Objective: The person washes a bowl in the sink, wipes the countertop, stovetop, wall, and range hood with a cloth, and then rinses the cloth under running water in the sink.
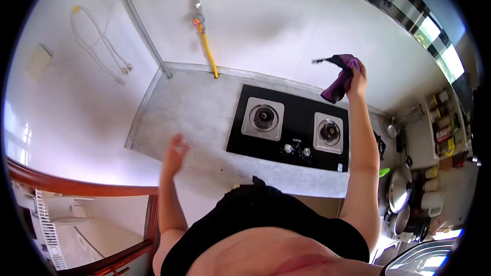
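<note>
Right hand (357, 77) has a purple cloth (338, 86) bunched up by the wall (286, 30), can't tell if it's touching. Left hand (175, 154) looks empty, fingers loosely apart near the counter (197, 105). Honestly I'd tuck that loose dark end (335, 60) into the grip, spread the fabric under the fingers, and keep the forearm off the gas stove (302, 107) and its knobs (289, 148).

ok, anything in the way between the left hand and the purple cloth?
Nothing visible stands between them. The left hand is out over the counter's left part; the right hand holds the purple cloth up at the right. Only the flat hob lies below that path.
</note>
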Tool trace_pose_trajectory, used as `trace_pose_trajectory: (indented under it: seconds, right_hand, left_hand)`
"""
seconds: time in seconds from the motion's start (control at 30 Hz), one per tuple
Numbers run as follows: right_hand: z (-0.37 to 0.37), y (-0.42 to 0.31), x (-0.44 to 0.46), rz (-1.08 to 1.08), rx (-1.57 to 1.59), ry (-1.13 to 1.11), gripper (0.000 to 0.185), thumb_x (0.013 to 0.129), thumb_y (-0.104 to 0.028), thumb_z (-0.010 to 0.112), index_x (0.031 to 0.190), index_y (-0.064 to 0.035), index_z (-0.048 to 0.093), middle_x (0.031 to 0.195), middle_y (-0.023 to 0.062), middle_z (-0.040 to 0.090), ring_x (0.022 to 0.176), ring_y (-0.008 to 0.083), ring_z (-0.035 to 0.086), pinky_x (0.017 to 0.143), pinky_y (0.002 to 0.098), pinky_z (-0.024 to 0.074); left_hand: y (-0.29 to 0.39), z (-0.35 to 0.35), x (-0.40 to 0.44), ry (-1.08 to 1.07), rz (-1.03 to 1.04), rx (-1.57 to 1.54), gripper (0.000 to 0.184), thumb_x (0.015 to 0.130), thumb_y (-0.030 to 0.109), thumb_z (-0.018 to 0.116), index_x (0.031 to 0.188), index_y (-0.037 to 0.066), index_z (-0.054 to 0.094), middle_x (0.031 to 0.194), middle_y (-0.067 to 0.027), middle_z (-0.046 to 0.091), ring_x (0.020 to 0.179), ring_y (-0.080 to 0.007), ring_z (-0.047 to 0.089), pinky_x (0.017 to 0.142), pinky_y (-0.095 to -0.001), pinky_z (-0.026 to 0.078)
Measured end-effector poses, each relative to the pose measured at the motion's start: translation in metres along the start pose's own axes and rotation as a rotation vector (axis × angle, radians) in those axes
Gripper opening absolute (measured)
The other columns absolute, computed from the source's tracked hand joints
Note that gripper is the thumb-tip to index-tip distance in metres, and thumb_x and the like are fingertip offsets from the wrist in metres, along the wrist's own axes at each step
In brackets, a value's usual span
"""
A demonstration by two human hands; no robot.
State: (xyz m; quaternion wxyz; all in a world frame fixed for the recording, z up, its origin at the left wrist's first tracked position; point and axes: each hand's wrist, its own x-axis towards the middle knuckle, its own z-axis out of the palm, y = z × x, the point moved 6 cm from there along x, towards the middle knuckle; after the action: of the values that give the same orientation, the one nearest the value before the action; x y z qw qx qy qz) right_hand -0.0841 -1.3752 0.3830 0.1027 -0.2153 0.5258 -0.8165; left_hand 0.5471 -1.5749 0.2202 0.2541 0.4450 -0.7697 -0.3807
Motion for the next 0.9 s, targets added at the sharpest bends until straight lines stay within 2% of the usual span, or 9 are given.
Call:
trace_pose_trajectory:
  seconds: [0.03, 0.07, 0.1, 0.17, 0.27, 0.37, 0.47, 0.83, 0.9]
  right_hand:
    - [-0.004, -0.010, -0.027, -0.008, 0.017, 0.003, 0.028, 0.093, -0.002, 0.050, 0.121, -0.0046, 0.054, 0.097, 0.0081, 0.063, 0.076, 0.0161, 0.061, 0.064, 0.0307, 0.0536]
    - [-0.010, -0.018, -0.049, 0.018, 0.016, -0.009, 0.029, 0.093, -0.003, 0.051, 0.122, -0.0056, 0.054, 0.098, 0.0080, 0.063, 0.076, 0.0157, 0.061, 0.062, 0.0293, 0.0533]
    - [-0.016, -0.025, -0.071, 0.035, 0.005, -0.019, 0.030, 0.093, -0.003, 0.051, 0.123, -0.0061, 0.054, 0.099, 0.0079, 0.063, 0.076, 0.0153, 0.061, 0.062, 0.0287, 0.0532]
    - [-0.040, -0.030, -0.092, 0.021, -0.031, -0.036, 0.031, 0.093, -0.002, 0.052, 0.124, -0.0075, 0.054, 0.102, 0.0075, 0.062, 0.076, 0.0143, 0.060, 0.061, 0.0277, 0.0533]
    - [-0.046, -0.047, -0.126, -0.005, -0.057, -0.013, 0.031, 0.093, -0.001, 0.052, 0.124, -0.0071, 0.055, 0.102, 0.0069, 0.062, 0.078, 0.0138, 0.060, 0.061, 0.0260, 0.0531]
    - [-0.045, -0.062, -0.153, 0.043, -0.001, -0.056, 0.031, 0.092, 0.000, 0.052, 0.123, -0.0070, 0.055, 0.103, 0.0070, 0.061, 0.077, 0.0139, 0.061, 0.060, 0.0268, 0.0540]
    - [-0.040, -0.067, -0.169, 0.051, -0.005, -0.045, 0.033, 0.093, -0.001, 0.052, 0.125, -0.0069, 0.054, 0.103, 0.0073, 0.061, 0.078, 0.0138, 0.061, 0.061, 0.0265, 0.0539]
    - [0.011, -0.087, -0.189, 0.014, 0.019, -0.135, 0.034, 0.094, 0.000, 0.049, 0.127, -0.0046, 0.054, 0.107, 0.0092, 0.061, 0.086, 0.0158, 0.061, 0.070, 0.0285, 0.0555]
    - [0.014, -0.088, -0.196, 0.015, 0.062, -0.157, 0.033, 0.093, -0.001, 0.051, 0.126, -0.0053, 0.054, 0.107, 0.0086, 0.061, 0.085, 0.0145, 0.061, 0.067, 0.0268, 0.0547]
  left_hand:
    - [0.046, -0.048, 0.004, 0.163, 0.196, -0.112, 0.047, 0.090, 0.010, 0.062, 0.135, 0.002, 0.048, 0.134, -0.0134, 0.053, 0.124, -0.0268, 0.050, 0.104, -0.0364, 0.038]
    - [0.138, -0.102, -0.018, 0.361, 0.402, 0.072, 0.044, 0.090, 0.006, 0.060, 0.134, 0.003, 0.049, 0.136, -0.0141, 0.051, 0.126, -0.0253, 0.048, 0.106, -0.0383, 0.035]
    - [0.177, -0.147, -0.039, 0.586, 0.594, -0.109, 0.043, 0.097, 0.011, 0.047, 0.139, 0.005, 0.044, 0.138, -0.0133, 0.049, 0.128, -0.0251, 0.047, 0.109, -0.0381, 0.034]
    - [0.248, -0.207, -0.096, 0.868, 0.989, -0.286, 0.044, 0.096, 0.012, 0.048, 0.139, 0.004, 0.044, 0.138, -0.0138, 0.049, 0.128, -0.0255, 0.046, 0.109, -0.0384, 0.034]
    - [0.333, -0.228, -0.171, 0.833, 1.620, -0.430, 0.045, 0.095, 0.012, 0.050, 0.139, 0.003, 0.043, 0.138, -0.0144, 0.049, 0.129, -0.0260, 0.046, 0.109, -0.0387, 0.034]
    - [0.386, -0.204, -0.208, 0.546, 1.940, -0.422, 0.047, 0.093, 0.013, 0.052, 0.139, 0.003, 0.043, 0.138, -0.0150, 0.048, 0.129, -0.0266, 0.046, 0.109, -0.0391, 0.034]
    - [0.403, -0.194, -0.224, 0.438, 1.974, -0.400, 0.049, 0.092, 0.014, 0.054, 0.138, 0.002, 0.042, 0.138, -0.0157, 0.048, 0.129, -0.0272, 0.045, 0.109, -0.0394, 0.033]
    - [0.394, -0.195, -0.261, 0.407, 1.970, -0.404, 0.057, 0.087, 0.016, 0.061, 0.138, -0.001, 0.041, 0.138, -0.0180, 0.046, 0.130, -0.0293, 0.044, 0.109, -0.0407, 0.033]
    - [0.392, -0.196, -0.264, 0.409, 1.966, -0.414, 0.059, 0.086, 0.016, 0.062, 0.138, -0.002, 0.041, 0.138, -0.0184, 0.046, 0.130, -0.0297, 0.043, 0.109, -0.0409, 0.033]
